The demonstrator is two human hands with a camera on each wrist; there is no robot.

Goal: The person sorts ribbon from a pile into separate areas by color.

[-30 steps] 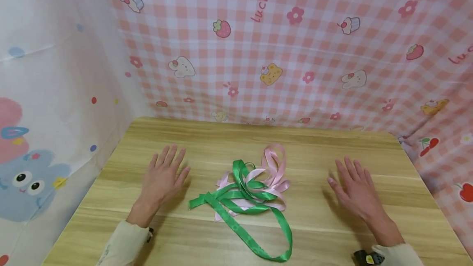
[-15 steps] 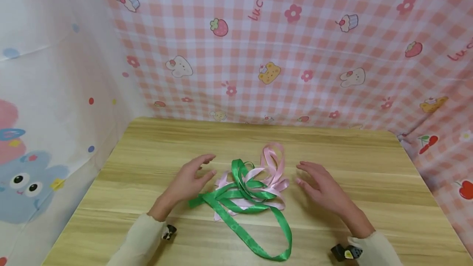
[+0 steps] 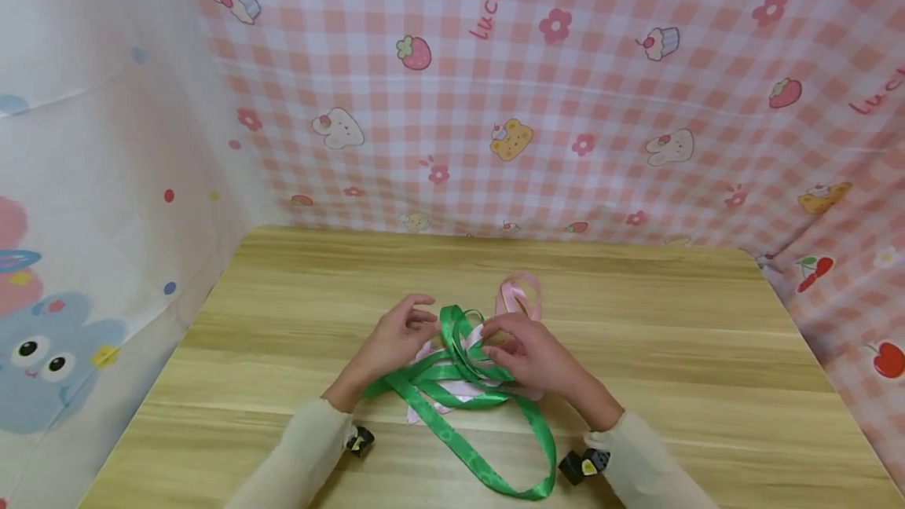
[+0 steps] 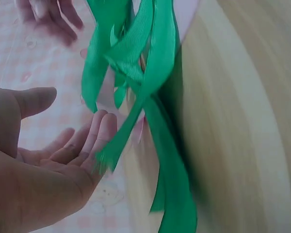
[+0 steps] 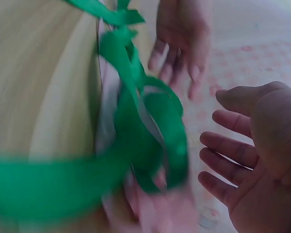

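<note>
A tangled heap of green ribbon (image 3: 447, 432) and pink ribbon (image 3: 519, 281) lies mid-table in the head view. My left hand (image 3: 396, 340) hovers at its left side, fingers loosely bent. From the right, my right hand (image 3: 533, 352) reaches over the heap and hides part of the pink ribbon. The left wrist view has the left hand (image 4: 43, 184) with thumb and fingers apart, fingertips beside a frayed end of green ribbon (image 4: 160, 53). In the right wrist view, the right hand (image 5: 271, 160) is spread beside the green loops (image 5: 172, 141), with nothing between thumb and fingers.
The ribbons lie on a wood-grain table (image 3: 707, 383). Behind it hangs a pink checked cloth (image 3: 452, 100), and a white printed cloth (image 3: 106, 155) hangs at the left. Small black devices (image 3: 583, 464) sit at both sleeve cuffs.
Both hands have come inward from the table's sides, where they lay flat, to the ribbon heap. Their fingers have gone from straight to loosely bent. The ribbons look unmoved.
</note>
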